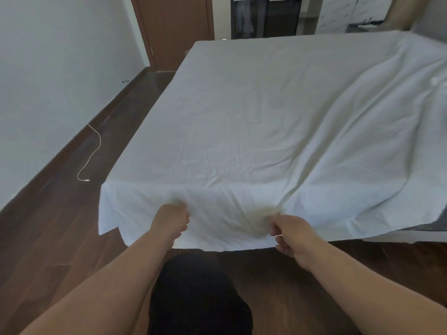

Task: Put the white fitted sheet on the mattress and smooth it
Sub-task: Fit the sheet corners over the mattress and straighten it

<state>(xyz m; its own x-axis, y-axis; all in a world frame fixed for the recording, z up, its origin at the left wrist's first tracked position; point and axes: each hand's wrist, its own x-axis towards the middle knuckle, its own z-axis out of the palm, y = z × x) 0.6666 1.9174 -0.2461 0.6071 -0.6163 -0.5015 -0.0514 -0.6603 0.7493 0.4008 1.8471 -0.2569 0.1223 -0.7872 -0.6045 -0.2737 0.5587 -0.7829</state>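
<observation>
Head view: white sheet (278,122) lies spread over the mattress (425,228), its near edge hanging over the foot of the bed. Left hand (171,221) grips a bunch of the overhanging cloth; right hand (292,235) pinches a gathered fold beside it. Creases fan from the right hand toward the far right. Near right corner of the mattress shows uncovered. White cable (92,153) lies on the dark wood floor (48,226) by the wall.

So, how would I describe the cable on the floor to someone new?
Start at the bed with the white sheet. On the dark wood floor to its left, by the white wall, lies a thin white cable. It is the only loose, curving line there.
</observation>
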